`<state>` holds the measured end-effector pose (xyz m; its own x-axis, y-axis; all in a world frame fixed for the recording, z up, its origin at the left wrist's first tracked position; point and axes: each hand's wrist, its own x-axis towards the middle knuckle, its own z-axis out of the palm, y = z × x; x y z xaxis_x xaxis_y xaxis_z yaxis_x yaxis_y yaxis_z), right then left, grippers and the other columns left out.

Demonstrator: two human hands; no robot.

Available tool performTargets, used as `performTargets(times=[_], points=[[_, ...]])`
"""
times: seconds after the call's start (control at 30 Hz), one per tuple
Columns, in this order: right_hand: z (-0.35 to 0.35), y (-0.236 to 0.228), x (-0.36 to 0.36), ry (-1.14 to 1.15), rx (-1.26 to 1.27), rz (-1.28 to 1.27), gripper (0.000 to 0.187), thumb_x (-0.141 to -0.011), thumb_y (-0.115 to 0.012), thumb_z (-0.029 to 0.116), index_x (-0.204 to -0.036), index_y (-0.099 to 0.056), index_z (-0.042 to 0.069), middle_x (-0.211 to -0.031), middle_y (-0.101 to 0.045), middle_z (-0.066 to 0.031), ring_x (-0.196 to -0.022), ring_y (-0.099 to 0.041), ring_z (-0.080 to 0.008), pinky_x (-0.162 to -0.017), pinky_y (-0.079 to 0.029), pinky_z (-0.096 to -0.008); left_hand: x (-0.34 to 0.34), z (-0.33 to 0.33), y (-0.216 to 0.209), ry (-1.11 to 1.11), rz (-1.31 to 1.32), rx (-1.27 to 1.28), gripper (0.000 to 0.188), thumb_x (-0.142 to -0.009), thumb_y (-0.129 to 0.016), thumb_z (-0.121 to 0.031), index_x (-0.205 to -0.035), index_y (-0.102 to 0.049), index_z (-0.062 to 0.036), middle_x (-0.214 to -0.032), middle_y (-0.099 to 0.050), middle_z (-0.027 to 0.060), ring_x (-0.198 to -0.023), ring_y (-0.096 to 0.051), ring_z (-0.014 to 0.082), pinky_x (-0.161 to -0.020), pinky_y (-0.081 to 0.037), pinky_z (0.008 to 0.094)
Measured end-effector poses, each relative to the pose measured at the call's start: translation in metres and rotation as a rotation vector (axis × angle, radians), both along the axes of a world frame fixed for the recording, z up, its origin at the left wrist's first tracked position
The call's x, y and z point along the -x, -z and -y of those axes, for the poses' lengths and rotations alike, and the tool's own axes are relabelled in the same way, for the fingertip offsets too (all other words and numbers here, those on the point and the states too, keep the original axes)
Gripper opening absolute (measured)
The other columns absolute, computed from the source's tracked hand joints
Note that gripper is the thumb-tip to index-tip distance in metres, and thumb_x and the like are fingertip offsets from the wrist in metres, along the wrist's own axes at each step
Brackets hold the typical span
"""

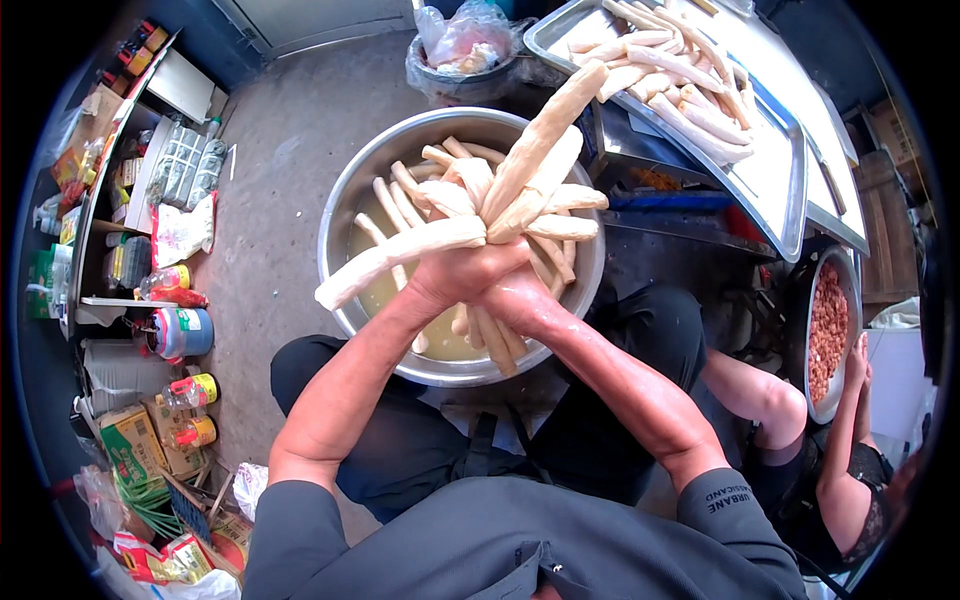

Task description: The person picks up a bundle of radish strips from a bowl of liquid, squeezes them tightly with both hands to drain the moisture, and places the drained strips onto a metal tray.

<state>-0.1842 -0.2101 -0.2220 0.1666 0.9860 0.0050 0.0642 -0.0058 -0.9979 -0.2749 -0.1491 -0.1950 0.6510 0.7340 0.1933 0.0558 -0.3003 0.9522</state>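
Note:
Both my hands are closed around a bundle of long pale rods [530,165], whose kind I cannot make out. My left hand [452,272] and my right hand [508,275] press together at the lower end of the bundle. Thick rods fan out above the fists, one reaching up past the rim and another sticking out to the left. The fingers are mostly hidden. Below is a large round metal basin [345,190], with cloudy yellowish liquid and several more pale rods [375,225] leaning in it. It stands between my knees.
A metal tray [790,215] heaped with pale rods [690,85] stands at the upper right. Lower down, a person's hands [860,365] are beside a bowl of reddish chopped food [828,320]. A lined bucket [455,85] is behind the basin. Shelves, bottles and boxes [140,450] line the left.

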Motion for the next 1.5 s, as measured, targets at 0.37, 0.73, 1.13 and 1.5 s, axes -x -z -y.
performTargets(times=[0.37, 0.73, 1.13, 1.5], points=[[0.003, -0.028, -0.010, -0.064, 0.246, -0.233, 0.061, -0.065, -0.069, 0.000, -0.124, -0.053, -0.002, -0.105, -0.062, -0.0116, -0.098, -0.062, -0.0215, -0.085, -0.053, -0.0345, -0.006, -0.004, -0.008, -0.050, 0.173, 0.434, 0.025, -0.081, -0.070, -0.009, -0.104, -0.067, 0.0008, -0.091, -0.068, 0.0057, -0.081, -0.063, 0.0123, -0.070, -0.053, 0.0288], [0.002, -0.022, -0.036, -0.110, 0.192, -0.119, 0.054, -0.067, -0.076, 0.009, -0.118, -0.060, -0.001, -0.110, -0.065, -0.0149, -0.104, -0.063, -0.0231, -0.093, -0.051, -0.0363, -0.005, 0.005, -0.033, 0.035, 0.121, 0.528, 0.042, -0.081, -0.076, -0.018, -0.116, -0.064, 0.0011, -0.105, -0.067, 0.0102, -0.093, -0.065, 0.0158, -0.084, -0.053, 0.0279], [-0.019, -0.032, -0.038, -0.273, 0.118, 0.047, 0.057, -0.068, -0.076, 0.014, -0.121, -0.059, -0.002, -0.114, -0.065, -0.0146, -0.105, -0.063, -0.0219, -0.091, -0.052, -0.0345, -0.006, -0.003, -0.026, -0.056, 0.242, 0.429, 0.032, -0.080, -0.061, -0.004, -0.111, -0.065, 0.0011, -0.099, -0.069, 0.0101, -0.090, -0.065, 0.0140, -0.080, -0.054, 0.0275], [-0.002, -0.023, -0.027, -0.490, 0.258, -0.805, 0.068, -0.078, -0.081, 0.021, -0.129, -0.044, -0.003, -0.105, -0.064, -0.0173, -0.100, -0.066, -0.0265, -0.084, -0.058, -0.0359, 0.001, -0.013, -0.019, -0.086, 0.333, 0.775, 0.018, -0.085, -0.059, -0.016, -0.084, -0.064, 0.0011, -0.071, -0.063, 0.0079, -0.066, -0.062, 0.0149, -0.067, -0.053, 0.0268]])
